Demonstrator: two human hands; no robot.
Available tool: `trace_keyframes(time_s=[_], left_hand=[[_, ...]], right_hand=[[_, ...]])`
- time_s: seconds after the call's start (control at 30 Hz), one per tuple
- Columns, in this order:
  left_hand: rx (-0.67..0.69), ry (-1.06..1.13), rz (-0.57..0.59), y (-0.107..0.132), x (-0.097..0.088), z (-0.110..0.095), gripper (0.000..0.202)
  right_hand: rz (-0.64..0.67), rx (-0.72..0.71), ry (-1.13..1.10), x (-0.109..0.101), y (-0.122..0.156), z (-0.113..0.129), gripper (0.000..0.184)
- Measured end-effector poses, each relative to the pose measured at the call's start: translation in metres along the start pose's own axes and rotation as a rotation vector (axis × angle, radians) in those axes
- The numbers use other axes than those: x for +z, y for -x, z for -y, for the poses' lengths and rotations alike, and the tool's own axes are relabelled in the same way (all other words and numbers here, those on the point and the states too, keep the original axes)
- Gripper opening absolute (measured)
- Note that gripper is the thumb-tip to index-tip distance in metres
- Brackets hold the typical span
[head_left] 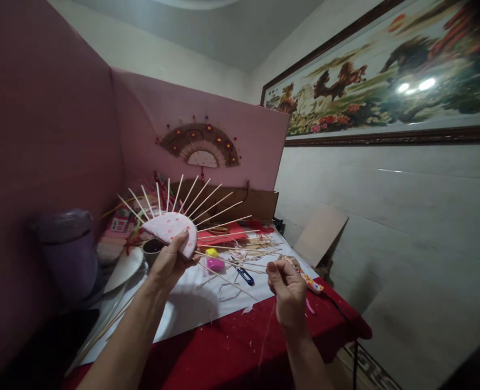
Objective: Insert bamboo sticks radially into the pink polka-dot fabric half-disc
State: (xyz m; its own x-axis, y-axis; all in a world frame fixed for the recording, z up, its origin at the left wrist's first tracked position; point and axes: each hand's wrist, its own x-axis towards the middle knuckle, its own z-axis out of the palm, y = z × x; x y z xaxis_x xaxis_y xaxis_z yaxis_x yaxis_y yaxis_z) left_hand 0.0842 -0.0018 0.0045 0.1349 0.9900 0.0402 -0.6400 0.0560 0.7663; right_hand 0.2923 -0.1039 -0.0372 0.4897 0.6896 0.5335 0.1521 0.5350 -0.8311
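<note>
My left hand (175, 260) is closed round the edge of a pale pink half-round fan base (164, 226) with red spots. Many thin wooden sticks (202, 196) spread out from its curved edge like rays. My right hand (286, 284) is pinched, thumb against fingers, near the tips of the lowest sticks. From it a fine, faint thread (266, 336) hangs down over the red cloth; its upper end is hidden in the fingers. Blue-handled scissors (244, 275) lie between my hands. Close by rest a pink packet (215, 264) and a yellow lump (211, 252).
A white sheet (186, 319) covers part of the red tablecloth (223, 357). Loose sticks and scraps lie on it. A dotted tool (313, 284) with a black cord rests at right. A dark cup (152, 248) and purple bin (67, 249) stand left. A decorated fan (202, 143) hangs behind.
</note>
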Motion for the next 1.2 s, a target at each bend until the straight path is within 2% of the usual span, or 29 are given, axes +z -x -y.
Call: trace_keyframes(time_s=[0.1,0.17,0.27,0.4,0.5,0.7,0.9,1.0,1.2], left_hand=[[-0.065,0.054,0.019,0.001,0.0,-0.002,0.011],[-0.121,0.098,0.041,0.002,0.0,-0.002,0.01],[-0.206,0.165,0.1,0.002,-0.001,-0.001,0.011],[-0.315,0.212,0.144,0.004,-0.003,0.0,0.013],[-0.391,0.22,0.189,0.006,-0.001,-0.001,0.017],[-0.422,0.167,0.156,0.018,0.012,-0.001,0.015],[-0.533,0.037,0.256,0.021,0.012,0.002,0.023],[-0.514,0.045,0.255,0.019,0.009,0.005,0.02],[-0.435,0.111,0.156,0.018,0.01,0.007,0.011]], right_hand=[[-0.051,0.077,0.034,0.002,-0.002,-0.011,0.031],[-0.056,0.072,0.164,0.005,-0.003,-0.02,0.034],[-0.01,-0.015,0.519,0.013,-0.006,-0.026,0.035],[-0.003,-0.14,1.047,0.026,-0.014,-0.023,0.026],[0.017,-0.158,1.235,0.036,-0.024,-0.016,0.023],[-0.027,-0.124,1.316,0.051,-0.036,-0.013,0.028],[0.033,0.006,1.369,0.061,-0.03,-0.029,0.027],[0.042,0.04,1.366,0.063,-0.028,-0.031,0.026],[0.028,0.061,1.294,0.06,-0.027,-0.027,0.027]])
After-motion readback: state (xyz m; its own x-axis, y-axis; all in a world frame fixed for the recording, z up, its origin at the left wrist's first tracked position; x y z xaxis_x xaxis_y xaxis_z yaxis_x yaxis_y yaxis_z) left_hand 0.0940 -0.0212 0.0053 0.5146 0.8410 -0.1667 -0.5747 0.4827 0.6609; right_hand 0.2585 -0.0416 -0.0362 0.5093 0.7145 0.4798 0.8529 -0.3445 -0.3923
